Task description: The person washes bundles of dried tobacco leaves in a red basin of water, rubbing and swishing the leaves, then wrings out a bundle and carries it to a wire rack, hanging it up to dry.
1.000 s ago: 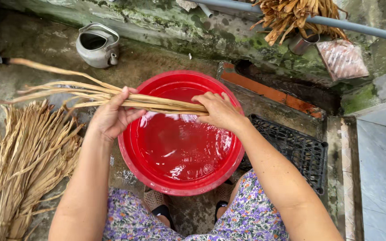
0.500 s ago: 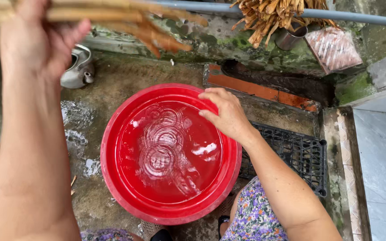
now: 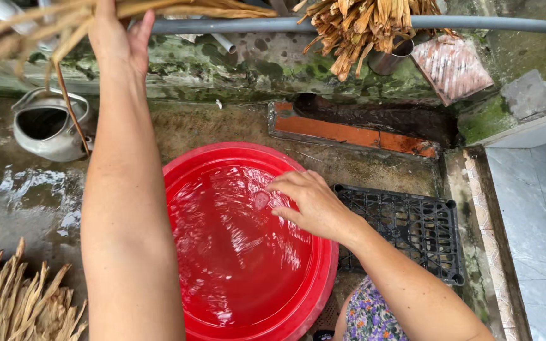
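Your left hand [image 3: 118, 31] is up at the top edge, closed round a bundle of long dry straw stalks [image 3: 52, 25]; fingertips are cut off by the frame, so the exact grip is hard to make out. The stalks run left and right out of view, a few strands drooping down twd the kettle. Your right hand [image 3: 311, 205] is open, fingers spread & relaxed, holding nothing, over the right part of the red basin [image 3: 311, 300]; can't tell if the fingertips touch the water.

The basin sits on the wet concrete floor [image 3: 26, 202], holds clear rippling water [image 3: 235, 252], nothing else seen in it. Its near rim is cut off at the bottom.

Left of your arm: a grey metal kettle [image 3: 45, 129], lid off, inside dark, contents not visible. Bottom left: a pile of dry straw [image 3: 14, 303], partly out of frame. Right of the basin, just beside it: a black plastic grate [image 3: 406, 227]. Above: a grey pipe [image 3: 475, 24] w/ another straw bundle [image 3: 361, 25] draped over it, a metal cup [image 3: 387, 60] half hidden behind that.
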A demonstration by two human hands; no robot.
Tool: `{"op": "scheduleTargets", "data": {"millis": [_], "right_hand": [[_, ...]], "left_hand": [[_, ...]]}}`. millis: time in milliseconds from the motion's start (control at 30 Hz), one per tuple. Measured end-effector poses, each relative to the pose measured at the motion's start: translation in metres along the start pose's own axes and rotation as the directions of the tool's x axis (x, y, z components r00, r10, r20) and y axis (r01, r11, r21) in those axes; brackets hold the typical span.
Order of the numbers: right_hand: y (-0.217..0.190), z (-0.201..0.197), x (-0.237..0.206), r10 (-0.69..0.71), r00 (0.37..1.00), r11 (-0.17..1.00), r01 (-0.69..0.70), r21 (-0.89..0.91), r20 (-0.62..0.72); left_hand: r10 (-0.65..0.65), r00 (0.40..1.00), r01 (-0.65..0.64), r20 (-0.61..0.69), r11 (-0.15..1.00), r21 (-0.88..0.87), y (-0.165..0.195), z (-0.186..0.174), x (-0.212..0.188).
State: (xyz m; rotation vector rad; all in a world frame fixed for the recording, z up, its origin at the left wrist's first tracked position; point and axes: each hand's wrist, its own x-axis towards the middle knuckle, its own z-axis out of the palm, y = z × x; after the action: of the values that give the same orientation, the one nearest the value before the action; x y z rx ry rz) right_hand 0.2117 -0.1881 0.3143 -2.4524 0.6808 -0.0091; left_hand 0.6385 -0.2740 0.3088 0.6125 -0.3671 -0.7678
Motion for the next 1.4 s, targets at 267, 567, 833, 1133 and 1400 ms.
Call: {"op": "scheduleTargets", "data": {"millis": [267,567,833,1133,1400], "right_hand": [[0.008,0.0,-0.005,-0.035,0.995,0.999,0.035,0.005,0.092],[0.013,0.002,-0.005,0.108,0.966,0.994,-0.106,-0.024,0.234],[0.019,0.001,-0.011,0.132,0.949,0.991,-0.13,-0.026,0.286],[0.017,-0.004,-0.015,0.125,0.95,0.992,-0.127,-0.011,0.286],[0.019,-0.002,-0.022,0.178,0.92,0.984,-0.172,-0.048,0.349]], "left_hand": [[-0.045,0.964,0.063,-0.261,0.996,0.062,-0.016,-0.033,0.028],[0.113,0.863,0.073,-0.493,0.937,0.342,-0.011,-0.027,0.044],[0.139,0.922,0.062,-0.362,0.868,0.493,-0.001,-0.04,0.053],[-0.069,0.978,0.164,-0.198,0.839,0.52,-0.043,-0.03,0.054],[-0.038,0.905,0.346,-0.424,0.645,0.681,-0.019,-0.046,0.043]]}}
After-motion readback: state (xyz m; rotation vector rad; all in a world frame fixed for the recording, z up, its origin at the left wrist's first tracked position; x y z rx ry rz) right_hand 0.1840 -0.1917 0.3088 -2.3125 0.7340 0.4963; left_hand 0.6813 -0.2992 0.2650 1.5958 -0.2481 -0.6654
